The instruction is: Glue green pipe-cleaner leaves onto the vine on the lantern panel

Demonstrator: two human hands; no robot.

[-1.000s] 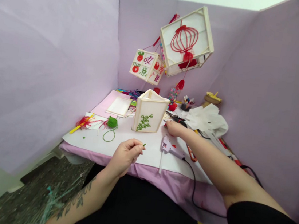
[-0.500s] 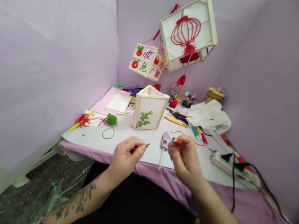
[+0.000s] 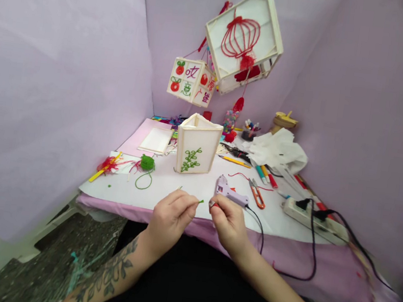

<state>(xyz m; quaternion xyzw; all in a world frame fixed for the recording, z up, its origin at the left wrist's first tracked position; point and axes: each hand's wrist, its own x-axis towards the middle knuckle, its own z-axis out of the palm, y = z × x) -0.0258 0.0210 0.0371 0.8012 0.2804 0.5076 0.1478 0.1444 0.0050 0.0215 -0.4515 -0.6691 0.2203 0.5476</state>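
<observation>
- Across the back of my surface (image 3: 189,189) stands the three-sided paper lantern (image 3: 198,144) with a green vine on its front, upright, and two finished lanterns hang above it.
- Just beyond my hands lies the lilac glue gun (image 3: 230,193) on its side, its black cord trailing off to the right, with orange-handled scissors (image 3: 257,197) just beside it.
- My left hand (image 3: 171,219) hovers at the near edge of the surface, fingers pinched on a short green strand (image 3: 200,201) whose tip pokes out to the right.
- My right hand (image 3: 227,223) sits close beside it, fingers closed round a small red-tipped thing (image 3: 212,204), which I cannot make out.
</observation>
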